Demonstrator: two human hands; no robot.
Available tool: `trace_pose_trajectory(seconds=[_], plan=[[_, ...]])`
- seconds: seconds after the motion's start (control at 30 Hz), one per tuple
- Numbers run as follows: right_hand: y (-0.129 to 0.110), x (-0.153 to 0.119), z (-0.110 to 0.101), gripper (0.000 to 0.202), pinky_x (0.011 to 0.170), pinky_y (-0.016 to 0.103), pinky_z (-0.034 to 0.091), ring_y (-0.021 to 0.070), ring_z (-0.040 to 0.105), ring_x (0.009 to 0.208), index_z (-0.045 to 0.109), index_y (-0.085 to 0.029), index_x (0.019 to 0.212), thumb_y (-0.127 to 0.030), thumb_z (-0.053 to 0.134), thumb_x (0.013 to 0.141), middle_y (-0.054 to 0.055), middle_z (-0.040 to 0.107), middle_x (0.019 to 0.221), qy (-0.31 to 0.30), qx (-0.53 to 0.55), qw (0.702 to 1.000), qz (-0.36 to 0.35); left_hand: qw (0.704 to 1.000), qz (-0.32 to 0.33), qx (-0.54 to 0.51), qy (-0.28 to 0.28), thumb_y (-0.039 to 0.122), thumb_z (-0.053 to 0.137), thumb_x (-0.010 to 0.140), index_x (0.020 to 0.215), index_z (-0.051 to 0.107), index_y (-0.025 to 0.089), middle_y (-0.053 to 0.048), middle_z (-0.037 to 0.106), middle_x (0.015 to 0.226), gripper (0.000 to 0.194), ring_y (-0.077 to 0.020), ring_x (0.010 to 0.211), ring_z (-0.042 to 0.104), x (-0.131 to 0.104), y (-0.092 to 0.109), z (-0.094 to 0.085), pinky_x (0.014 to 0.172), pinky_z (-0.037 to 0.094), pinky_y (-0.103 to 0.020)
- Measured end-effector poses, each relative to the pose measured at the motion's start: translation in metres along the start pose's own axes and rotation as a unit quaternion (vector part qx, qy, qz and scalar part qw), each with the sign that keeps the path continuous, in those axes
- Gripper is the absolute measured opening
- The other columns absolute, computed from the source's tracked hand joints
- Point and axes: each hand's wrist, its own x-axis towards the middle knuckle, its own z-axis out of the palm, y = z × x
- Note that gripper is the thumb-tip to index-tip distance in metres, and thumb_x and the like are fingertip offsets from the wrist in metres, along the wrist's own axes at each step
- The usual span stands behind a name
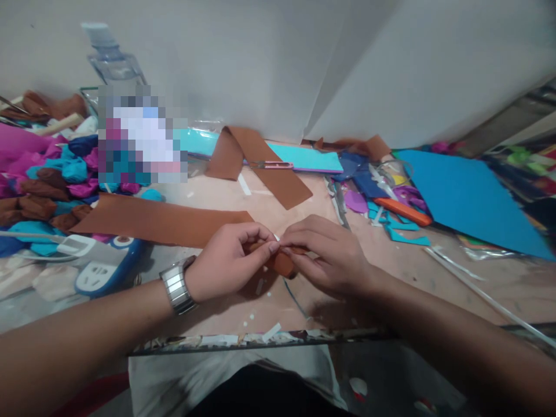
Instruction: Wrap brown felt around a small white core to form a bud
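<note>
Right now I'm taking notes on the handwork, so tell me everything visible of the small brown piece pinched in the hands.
The small brown piece looks matte, like paper or thin sheet. It appears folded or rolled, with a dark-edged lower end pointing down between the hands. The left hand and right hand pinch it with thumbs and fingers, which hide much of it, so its full shape can't be told. It is over the table, toward the front edge; whether it touches the surface is unclear.

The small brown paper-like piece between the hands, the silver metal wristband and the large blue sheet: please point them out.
Small brown paper-like piece (284, 266): head view, its lower part.
Silver metal wristband (178, 287): head view, its middle.
Large blue sheet (471, 201): head view, its centre.
</note>
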Motion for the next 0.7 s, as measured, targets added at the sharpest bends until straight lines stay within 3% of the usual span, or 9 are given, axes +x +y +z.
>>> trace_pose_trajectory(seconds=[0.43,0.57,0.7], plan=[[0.0032,-0.0013,-0.0016,0.021,0.080,0.035,0.059,0.0202,0.069,0.090,0.072,-0.022,0.107,-0.010,0.068,0.089,0.008,0.076,0.101,0.022,-0.021,0.999,-0.021,0.999,-0.023,-0.028,0.004,0.039,0.062,0.098,0.091,0.069,0.015,-0.002,0.067,0.080,0.026,-0.0124,0.071,0.058,0.0014,-0.0017,-0.0010,0.065,0.045,-0.023],[0.0011,0.0003,0.0001,0.017,0.082,0.034,0.058,0.0198,0.068,0.090,0.072,-0.019,0.104,-0.010,0.069,0.090,0.008,0.076,0.096,0.026,0.000,1.000,-0.002,0.996,0.054,0.056,0.032,0.034,0.060,0.099,0.092,0.070,0.016,-0.002,0.071,0.085,0.021,-0.0138,0.076,0.063,-0.0003,-0.0011,0.0000,0.070,0.047,-0.025],[-0.0012,0.0021,0.0014,0.009,0.081,0.031,0.057,0.0176,0.069,0.088,0.072,-0.019,0.100,-0.015,0.070,0.093,0.005,0.075,0.091,0.026,0.042,0.998,0.042,0.974,0.142,0.161,0.071,0.030,0.062,0.098,0.092,0.073,0.019,-0.001,0.076,0.087,0.016,-0.0160,0.081,0.066,-0.0006,-0.0031,-0.0009,0.079,0.046,-0.030]])
